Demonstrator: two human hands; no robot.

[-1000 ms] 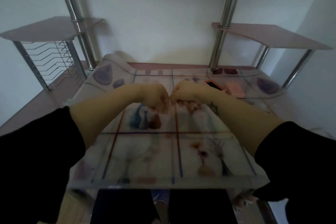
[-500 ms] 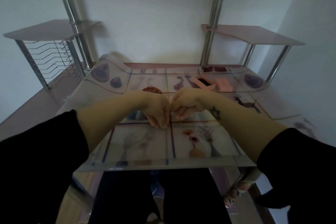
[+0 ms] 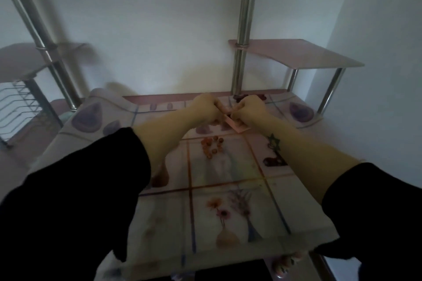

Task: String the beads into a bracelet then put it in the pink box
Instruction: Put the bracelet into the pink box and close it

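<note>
Small orange beads [image 3: 211, 146] lie in a loose ring-like cluster on the flowered table cover [image 3: 230, 180], in its middle. Beyond them, my left hand [image 3: 206, 107] and my right hand [image 3: 250, 108] are both closed, and their fingertips meet above the far part of the table. Whatever they pinch is too thin to make out. Under my right hand a corner of the pink box [image 3: 238, 127] sticks out; the remainder of it is hidden by the hands. Both hands are apart from the beads.
Two metal poles [image 3: 243, 29] rise at the back, with a pink shelf [image 3: 296, 57] on the right and a wire rack [image 3: 18, 102] on the left. Small dark red objects [image 3: 262, 97] sit by the back edge. The table's front edge [image 3: 228, 260] is near my body.
Both hands moved away from me, from over the table's middle to above the pink box, staying pinched together. The beads, hidden or behind my left hand before, now lie nearer than the hands.
</note>
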